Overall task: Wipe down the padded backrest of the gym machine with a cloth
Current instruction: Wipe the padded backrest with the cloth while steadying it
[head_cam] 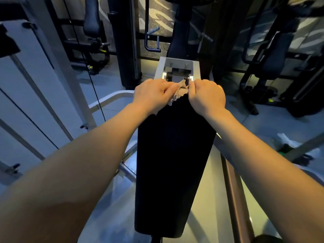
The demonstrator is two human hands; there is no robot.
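Crumpled beige cloth [178,93] gathered at the far end of the black padded backrest [175,155].
I have my left hand [152,95] and right hand [206,96] curled onto the cloth from either side, bunching it against the pad just below the grey metal bracket [177,66]. I judge this is a start point for a stroke along the pad's whole length, toward me.
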